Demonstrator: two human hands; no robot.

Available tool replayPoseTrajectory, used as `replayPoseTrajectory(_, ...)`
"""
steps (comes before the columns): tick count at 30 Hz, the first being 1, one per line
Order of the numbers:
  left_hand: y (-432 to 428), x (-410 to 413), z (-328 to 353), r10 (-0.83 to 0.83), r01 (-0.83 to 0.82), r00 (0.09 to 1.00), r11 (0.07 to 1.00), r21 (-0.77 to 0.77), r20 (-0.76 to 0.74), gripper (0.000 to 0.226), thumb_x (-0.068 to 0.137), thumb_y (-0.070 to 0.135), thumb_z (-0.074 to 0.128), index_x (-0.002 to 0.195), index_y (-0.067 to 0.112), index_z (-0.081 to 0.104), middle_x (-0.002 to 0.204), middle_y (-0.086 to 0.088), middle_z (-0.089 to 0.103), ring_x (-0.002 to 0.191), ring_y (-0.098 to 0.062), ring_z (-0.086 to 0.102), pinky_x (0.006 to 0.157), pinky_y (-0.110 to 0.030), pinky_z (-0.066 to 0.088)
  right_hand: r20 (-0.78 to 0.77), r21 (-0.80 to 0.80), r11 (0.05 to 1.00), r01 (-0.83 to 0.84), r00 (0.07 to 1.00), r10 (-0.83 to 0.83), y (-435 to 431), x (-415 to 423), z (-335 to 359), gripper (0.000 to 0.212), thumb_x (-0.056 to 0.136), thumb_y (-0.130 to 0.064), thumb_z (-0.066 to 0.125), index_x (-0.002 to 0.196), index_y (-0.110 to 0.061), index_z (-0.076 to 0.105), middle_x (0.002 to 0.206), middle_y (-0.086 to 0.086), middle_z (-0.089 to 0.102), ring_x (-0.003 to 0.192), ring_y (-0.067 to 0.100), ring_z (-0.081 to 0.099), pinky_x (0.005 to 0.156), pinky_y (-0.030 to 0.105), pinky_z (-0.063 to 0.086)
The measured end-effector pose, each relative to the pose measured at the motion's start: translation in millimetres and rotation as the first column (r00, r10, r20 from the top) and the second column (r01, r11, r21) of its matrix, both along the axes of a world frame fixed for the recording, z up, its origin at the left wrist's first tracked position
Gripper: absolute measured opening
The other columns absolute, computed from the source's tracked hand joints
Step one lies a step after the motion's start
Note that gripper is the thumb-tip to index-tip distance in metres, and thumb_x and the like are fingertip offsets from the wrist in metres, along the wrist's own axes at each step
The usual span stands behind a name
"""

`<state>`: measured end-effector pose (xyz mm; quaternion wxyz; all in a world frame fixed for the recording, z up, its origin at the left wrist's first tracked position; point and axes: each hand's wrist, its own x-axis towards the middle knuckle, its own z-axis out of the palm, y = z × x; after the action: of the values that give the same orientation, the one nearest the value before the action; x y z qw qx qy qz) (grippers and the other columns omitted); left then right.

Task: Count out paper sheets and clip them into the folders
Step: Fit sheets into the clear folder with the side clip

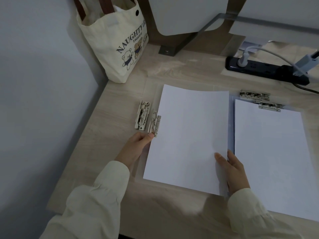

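A stack of white paper sheets [188,135] lies on an open clear folder [151,87] in the middle of the desk. My left hand [136,145] grips the stack's left edge, its thumb just below the folder's metal clip [154,124]. My right hand [233,168] holds the stack's lower right edge, thumb on top. A second metal clip [142,114] sits further left on the folder. To the right, another folder [231,121] holds white sheets [274,156] under a metal clip [269,106], with one more clip [254,95] behind it.
A cream tote bag with bear print [114,40] stands at the back left against the wall. A black power strip [265,69] with plugs and cables lies at the back right. A monitor stand base [166,50] is behind the folders. The desk's left edge [82,135] is close.
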<state>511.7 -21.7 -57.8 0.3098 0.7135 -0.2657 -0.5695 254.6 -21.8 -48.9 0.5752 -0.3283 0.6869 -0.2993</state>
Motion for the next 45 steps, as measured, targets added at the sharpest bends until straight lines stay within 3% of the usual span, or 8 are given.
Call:
replayPoseTrajectory(8, 5, -6, -1, 0.045, -0.037, 0.997, 0.994, -0.105, 0.067, 0.019, 0.090, 0.028, 0.054, 0.085, 0.010, 0.060, 0.084, -0.002, 0.062, 0.080, -0.015, 0.054, 0.070, -0.020, 0.038, -0.037, -0.024, 1.000, -0.011, 0.999, 0.011, -1, 1, -3, 0.013, 0.089, -0.016, 0.053, 0.086, -0.026, 0.061, 0.093, 0.001, 0.065, 0.094, 0.029, 0.059, 0.097, 0.047, 0.047)
replayPoseTrajectory(13, 4, -10, -8, 0.019, -0.006, 0.980, 0.998, -0.070, 0.200, 0.028, 0.093, 0.031, 0.047, 0.097, 0.007, 0.061, 0.101, -0.013, 0.069, 0.098, -0.028, 0.063, 0.090, -0.039, 0.046, -0.285, -0.074, 0.996, -0.053, 0.958, 0.030, 1, 13, 0, 0.051, 0.090, -0.019, 0.053, 0.136, -0.025, 0.032, 0.129, 0.011, 0.053, 0.106, 0.027, 0.053, 0.097, 0.035, 0.039)
replayPoseTrajectory(20, 10, -11, 10, 0.125, -0.121, 0.991, 0.990, -0.075, 0.048, 0.016, 0.091, 0.028, 0.052, 0.090, 0.015, 0.062, 0.096, -0.003, 0.067, 0.096, -0.021, 0.062, 0.081, -0.031, 0.046, -0.799, 0.035, 0.848, -0.529, 0.495, 0.342, 9, 11, -6, 0.055, 0.091, -0.025, 0.049, 0.141, -0.011, 0.031, 0.146, 0.019, 0.025, 0.130, 0.037, 0.034, 0.108, 0.041, 0.031)
replayPoseTrajectory(24, 8, -18, 46, 0.171, -0.182, 0.982, 0.970, -0.162, -0.079, 0.013, 0.086, 0.030, 0.059, 0.081, 0.018, 0.061, 0.093, -0.003, 0.065, 0.093, -0.021, 0.059, 0.081, -0.033, 0.042, -0.633, 0.131, 0.744, -0.655, 0.522, 0.571, 5, -2, 7, 0.056, 0.095, -0.033, 0.037, 0.146, -0.018, 0.018, 0.158, 0.003, 0.008, 0.144, 0.019, 0.015, 0.116, 0.027, 0.014)
replayPoseTrajectory(28, 4, -50, 84, 0.132, -0.192, 0.952, 0.960, -0.204, -0.278, 0.043, 0.074, 0.054, 0.058, 0.102, 0.023, 0.067, 0.117, -0.004, 0.066, 0.112, -0.024, 0.059, 0.103, -0.044, 0.040, -0.261, 0.093, 0.849, -0.520, 0.810, 0.525, -4, -10, 48, 0.044, 0.093, -0.034, 0.045, 0.135, -0.020, 0.043, 0.149, 0.000, 0.034, 0.136, 0.015, 0.034, 0.111, 0.023, 0.022)
replayPoseTrajectory(34, 0, -134, 130, -0.136, 0.050, 0.969, 0.925, -0.377, -0.204, 0.024, 0.096, 0.021, 0.040, 0.099, 0.023, 0.064, 0.096, 0.012, 0.069, 0.085, 0.005, 0.066, 0.066, -0.012, 0.053, 0.308, 0.027, 0.958, -0.284, 0.914, 0.262, -9, -49, 121, 0.037, 0.087, -0.053, 0.039, 0.111, -0.033, 0.056, 0.125, -0.004, 0.059, 0.113, 0.012, 0.058, 0.091, 0.034, 0.051)
replayPoseTrajectory(42, 3, -226, 101, -0.420, 0.363, 0.892, 0.885, -0.293, -0.164, 0.027, 0.094, 0.014, 0.044, 0.099, 0.035, 0.061, 0.112, 0.012, 0.059, 0.106, -0.003, 0.053, 0.084, -0.014, 0.044, 0.387, -0.040, 0.994, 0.101, 0.919, -0.078, -4, -160, 143, 0.036, 0.090, -0.036, 0.043, 0.078, -0.021, 0.073, 0.065, -0.002, 0.075, 0.057, 0.009, 0.071, 0.048, 0.016, 0.053)
replayPoseTrajectory(45, 9, -244, 73, -0.283, 0.271, 0.958, 0.949, -0.162, -0.051, 0.030, 0.092, 0.016, 0.050, 0.119, 0.029, 0.052, 0.121, 0.010, 0.045, 0.107, -0.007, 0.045, 0.071, -0.014, 0.043, 0.250, 0.001, 0.985, 0.170, 0.954, -0.165, -2, -202, 113, 0.021, 0.088, -0.016, 0.053, 0.106, -0.013, 0.063, 0.093, 0.008, 0.071, 0.072, 0.018, 0.069, 0.067, 0.028, 0.054)
